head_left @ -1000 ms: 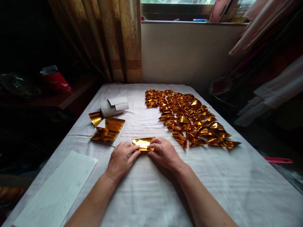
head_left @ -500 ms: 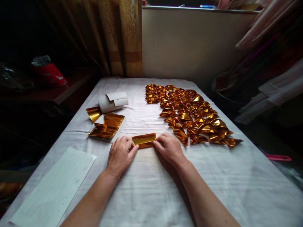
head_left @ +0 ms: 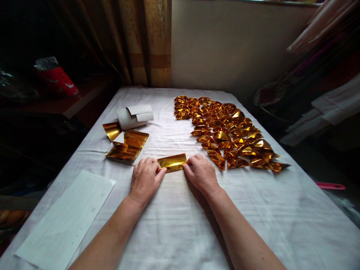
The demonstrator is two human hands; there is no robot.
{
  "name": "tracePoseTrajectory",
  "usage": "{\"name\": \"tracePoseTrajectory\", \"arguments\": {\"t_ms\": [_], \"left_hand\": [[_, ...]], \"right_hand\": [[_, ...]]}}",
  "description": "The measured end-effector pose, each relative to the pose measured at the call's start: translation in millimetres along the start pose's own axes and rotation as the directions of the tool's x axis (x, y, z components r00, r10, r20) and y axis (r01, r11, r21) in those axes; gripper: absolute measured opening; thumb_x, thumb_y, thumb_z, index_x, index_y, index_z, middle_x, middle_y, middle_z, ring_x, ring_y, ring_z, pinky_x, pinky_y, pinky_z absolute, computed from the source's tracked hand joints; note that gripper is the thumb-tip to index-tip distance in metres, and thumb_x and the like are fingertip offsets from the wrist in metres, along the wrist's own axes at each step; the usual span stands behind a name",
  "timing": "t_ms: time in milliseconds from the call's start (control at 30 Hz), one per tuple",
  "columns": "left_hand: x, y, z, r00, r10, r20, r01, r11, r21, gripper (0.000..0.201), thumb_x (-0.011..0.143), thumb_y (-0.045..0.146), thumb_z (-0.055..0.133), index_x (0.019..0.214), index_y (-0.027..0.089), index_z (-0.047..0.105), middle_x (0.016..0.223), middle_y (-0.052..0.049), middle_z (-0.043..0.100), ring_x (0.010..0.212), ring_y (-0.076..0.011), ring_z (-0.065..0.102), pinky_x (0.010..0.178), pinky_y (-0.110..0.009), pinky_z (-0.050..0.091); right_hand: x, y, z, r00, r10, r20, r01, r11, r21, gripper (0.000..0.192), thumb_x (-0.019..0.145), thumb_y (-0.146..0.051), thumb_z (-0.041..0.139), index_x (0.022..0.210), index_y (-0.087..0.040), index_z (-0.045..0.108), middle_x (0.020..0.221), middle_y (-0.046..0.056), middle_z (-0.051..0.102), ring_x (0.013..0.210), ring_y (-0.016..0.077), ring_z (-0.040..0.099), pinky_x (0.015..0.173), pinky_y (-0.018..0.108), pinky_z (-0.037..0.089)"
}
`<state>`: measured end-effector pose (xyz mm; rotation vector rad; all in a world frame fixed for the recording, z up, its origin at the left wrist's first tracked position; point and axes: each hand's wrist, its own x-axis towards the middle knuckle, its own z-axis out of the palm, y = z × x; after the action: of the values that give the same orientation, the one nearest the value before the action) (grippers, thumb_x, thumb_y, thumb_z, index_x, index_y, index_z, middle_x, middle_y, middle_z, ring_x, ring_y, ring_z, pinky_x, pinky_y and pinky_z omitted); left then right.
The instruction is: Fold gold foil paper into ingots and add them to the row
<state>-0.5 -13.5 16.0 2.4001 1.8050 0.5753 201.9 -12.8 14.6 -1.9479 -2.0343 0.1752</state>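
Folding: your left hand (head_left: 145,179) and right hand (head_left: 201,173) each grip an end of the gold foil strip (head_left: 172,162).
Next: press the crease flat on the tabletop (head_left: 174,221).

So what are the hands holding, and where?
A folded gold foil strip lying on the white cloth; the left hand pinches its left end, the right hand its right end.

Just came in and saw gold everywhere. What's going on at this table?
A person is working a strip of gold foil on the white cloth, the left hand pinching one end and the right hand the other. Rows of folded gold pieces lie to the right; loose foil sheets and a paper roll sit to the left.
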Motion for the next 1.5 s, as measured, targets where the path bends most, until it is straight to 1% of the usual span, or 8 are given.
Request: {"name": "tracePoseTrajectory", "arguments": {"t_ms": [267, 400, 533, 667, 867, 967, 1167, 1500], "left_hand": [[-4, 2, 0.8, 0.999, 0.035, -0.036, -0.034, 0.999, 0.021, 0.010, 0.088, 0.026, 0.061, 0.097, 0.023, 0.065, 0.097, -0.005, 0.066, 0.093, -0.0250, 0.057, 0.081, -0.039, 0.042], [-12, 17, 4.5, 0.973, 0.220, -0.062, -0.221, 0.975, -0.010, 0.023, 0.093, 0.025, 0.053, 0.111, 0.027, 0.067, 0.111, -0.006, 0.067, 0.105, -0.0244, 0.056, 0.092, -0.041, 0.042], [-23, 35, 14.2, 0.923, 0.384, 0.013, -0.383, 0.923, -0.018, 0.038, 0.093, 0.031, 0.054, 0.128, 0.019, 0.059, 0.127, -0.009, 0.065, 0.122, -0.0255, 0.053, 0.108, -0.044, 0.036], [-30, 36, 23.0, 0.915, 0.398, 0.066, -0.399, 0.917, 0.001, 0.048, 0.095, 0.038, 0.050, 0.138, 0.016, 0.050, 0.140, -0.010, 0.057, 0.131, -0.0256, 0.050, 0.112, -0.042, 0.036], [-31, 31, 24.7, 0.917, 0.382, 0.117, -0.384, 0.923, -0.010, 0.053, 0.097, 0.043, 0.045, 0.141, 0.015, 0.046, 0.144, -0.010, 0.053, 0.135, -0.0261, 0.046, 0.114, -0.045, 0.035], [-31, 31, 24.4, 0.916, 0.378, 0.132, -0.379, 0.925, -0.015, 0.052, 0.097, 0.044, 0.044, 0.140, 0.015, 0.047, 0.144, -0.010, 0.053, 0.135, -0.0263, 0.046, 0.115, -0.045, 0.034], [-30, 30, 26.3, 0.917, 0.381, 0.120, -0.377, 0.924, -0.059, 0.051, 0.095, 0.043, 0.048, 0.139, 0.017, 0.048, 0.144, -0.011, 0.053, 0.136, -0.0268, 0.045, 0.116, -0.047, 0.033], [-25, 17, 21.9, 0.905, 0.420, 0.064, -0.408, 0.901, -0.145, 0.048, 0.093, 0.040, 0.051, 0.136, 0.017, 0.050, 0.140, -0.011, 0.056, 0.132, -0.0257, 0.048, 0.114, -0.045, 0.038]], "right_hand": [[1, -5, -1, 0.999, 0.040, 0.032, -0.038, 0.998, -0.051, 0.016, 0.087, -0.033, 0.061, 0.077, -0.021, 0.065, 0.086, 0.005, 0.064, 0.077, 0.0191, 0.056, 0.065, 0.030, 0.034], [0, -6, -2, 0.999, 0.040, 0.020, -0.039, 0.997, -0.061, 0.017, 0.088, -0.034, 0.060, 0.078, -0.021, 0.065, 0.085, 0.005, 0.063, 0.077, 0.0184, 0.055, 0.066, 0.029, 0.034], [0, -6, -2, 0.998, 0.052, 0.031, -0.051, 0.997, -0.057, 0.017, 0.088, -0.033, 0.059, 0.078, -0.021, 0.064, 0.086, 0.004, 0.063, 0.079, 0.0177, 0.055, 0.067, 0.028, 0.034], [-1, -4, 0, 0.999, 0.047, 0.018, -0.047, 0.999, -0.018, 0.015, 0.088, -0.032, 0.059, 0.079, -0.021, 0.064, 0.087, 0.004, 0.064, 0.079, 0.0180, 0.056, 0.069, 0.028, 0.035], [-2, 0, 5, 0.998, 0.051, -0.039, -0.048, 0.995, 0.088, 0.015, 0.086, -0.025, 0.060, 0.101, -0.020, 0.062, 0.092, 0.005, 0.067, 0.085, 0.0198, 0.059, 0.074, 0.029, 0.038], [-3, 4, 7, 0.998, 0.025, -0.050, -0.021, 0.996, 0.084, 0.009, 0.088, -0.022, 0.056, 0.094, -0.021, 0.063, 0.090, 0.004, 0.066, 0.083, 0.0193, 0.058, 0.073, 0.028, 0.038], [-5, 6, 9, 0.994, -0.096, -0.049, 0.102, 0.987, 0.124, 0.015, 0.087, -0.016, 0.055, 0.083, -0.023, 0.067, 0.088, 0.003, 0.065, 0.085, 0.0184, 0.057, 0.073, 0.027, 0.038], [-5, 6, 12, 0.987, -0.143, -0.070, 0.151, 0.979, 0.135, 0.013, 0.087, -0.019, 0.054, 0.084, -0.023, 0.066, 0.086, 0.004, 0.064, 0.084, 0.0195, 0.056, 0.075, 0.028, 0.040]]}}
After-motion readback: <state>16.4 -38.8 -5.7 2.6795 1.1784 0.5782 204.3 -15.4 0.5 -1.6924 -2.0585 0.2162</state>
